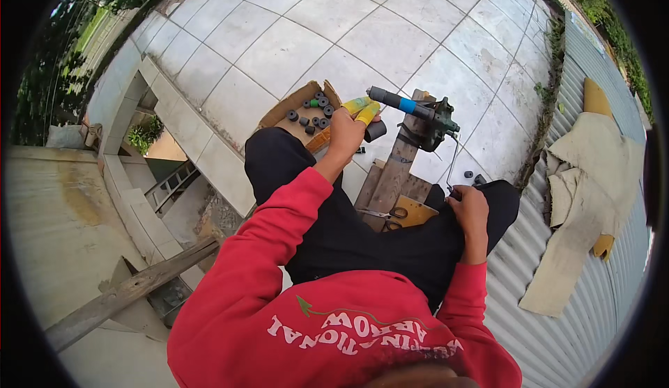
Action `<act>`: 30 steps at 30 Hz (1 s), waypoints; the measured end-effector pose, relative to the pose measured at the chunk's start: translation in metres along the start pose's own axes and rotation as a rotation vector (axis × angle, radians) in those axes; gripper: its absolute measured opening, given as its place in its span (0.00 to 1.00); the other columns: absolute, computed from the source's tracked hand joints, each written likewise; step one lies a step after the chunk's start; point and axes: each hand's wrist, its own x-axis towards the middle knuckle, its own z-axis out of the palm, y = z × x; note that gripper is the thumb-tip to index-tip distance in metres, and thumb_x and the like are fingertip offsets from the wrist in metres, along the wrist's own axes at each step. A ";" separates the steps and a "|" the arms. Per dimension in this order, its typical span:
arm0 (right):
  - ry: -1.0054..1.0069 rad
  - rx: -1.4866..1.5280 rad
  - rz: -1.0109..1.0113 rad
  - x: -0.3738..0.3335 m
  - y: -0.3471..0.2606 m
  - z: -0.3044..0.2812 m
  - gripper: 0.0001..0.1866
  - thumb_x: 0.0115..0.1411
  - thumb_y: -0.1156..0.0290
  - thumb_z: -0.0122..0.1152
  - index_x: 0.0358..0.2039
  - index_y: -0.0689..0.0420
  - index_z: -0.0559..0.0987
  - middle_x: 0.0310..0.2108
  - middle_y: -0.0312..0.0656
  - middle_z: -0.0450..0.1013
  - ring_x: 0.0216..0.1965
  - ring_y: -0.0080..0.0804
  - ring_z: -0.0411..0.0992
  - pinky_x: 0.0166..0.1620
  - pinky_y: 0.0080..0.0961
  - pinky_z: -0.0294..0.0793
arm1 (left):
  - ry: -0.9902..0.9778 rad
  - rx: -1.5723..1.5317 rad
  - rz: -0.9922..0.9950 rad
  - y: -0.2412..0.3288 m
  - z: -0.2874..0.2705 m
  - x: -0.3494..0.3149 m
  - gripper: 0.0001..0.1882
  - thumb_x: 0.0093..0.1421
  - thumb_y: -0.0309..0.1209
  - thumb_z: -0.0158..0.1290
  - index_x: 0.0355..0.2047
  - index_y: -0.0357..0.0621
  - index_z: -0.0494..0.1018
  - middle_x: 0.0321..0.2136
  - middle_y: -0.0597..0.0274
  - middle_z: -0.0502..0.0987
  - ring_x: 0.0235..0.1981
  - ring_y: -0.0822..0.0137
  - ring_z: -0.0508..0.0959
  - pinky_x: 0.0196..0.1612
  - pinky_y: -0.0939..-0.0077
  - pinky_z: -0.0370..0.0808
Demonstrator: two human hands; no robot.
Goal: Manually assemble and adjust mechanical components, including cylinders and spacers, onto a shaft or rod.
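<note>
Yellow wrappings cover some fingers of my left hand (346,134), which is closed at the tip of a dark shaft (401,102) with a blue band. A dark cylindrical roll (375,132) shows at the underside of this hand and seems held in it. The shaft sticks out leftward from a dark metal hand-crank machine (440,122), mounted on an upright wooden board (396,172). My right hand (470,210) is closed around the end of the machine's bent crank handle (454,161), above my right knee. What the left fingertips press on is partly hidden.
Left of the machine, an open cardboard box (279,109) holds several dark rolls and a green one. Scissors (380,214) lie by the board's foot. Small dark cylinders (479,179) lie near my right knee. Cloth pieces (585,172) rest on corrugated metal sheeting (529,255) at right.
</note>
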 end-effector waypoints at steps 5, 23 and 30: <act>0.075 0.067 -0.062 -0.003 0.002 -0.005 0.17 0.54 0.64 0.75 0.44 0.55 0.88 0.36 0.46 0.84 0.42 0.50 0.82 0.45 0.42 0.80 | 0.010 -0.058 0.007 -0.005 0.002 0.004 0.14 0.69 0.25 0.58 0.51 0.27 0.79 0.40 0.56 0.85 0.39 0.70 0.85 0.45 0.78 0.81; 0.152 0.857 -0.435 0.065 -0.172 0.071 0.53 0.56 0.62 0.80 0.76 0.57 0.57 0.59 0.60 0.73 0.60 0.50 0.75 0.53 0.39 0.81 | -0.020 -0.006 0.047 -0.008 -0.006 0.006 0.13 0.69 0.24 0.57 0.50 0.26 0.79 0.42 0.54 0.85 0.42 0.68 0.86 0.48 0.77 0.82; 0.051 1.082 -0.393 0.076 -0.177 0.081 0.44 0.55 0.69 0.79 0.69 0.61 0.67 0.57 0.54 0.77 0.56 0.40 0.79 0.52 0.32 0.81 | 0.019 -0.163 -0.053 0.002 -0.011 0.005 0.18 0.69 0.24 0.58 0.56 0.25 0.75 0.45 0.53 0.84 0.43 0.64 0.86 0.49 0.75 0.84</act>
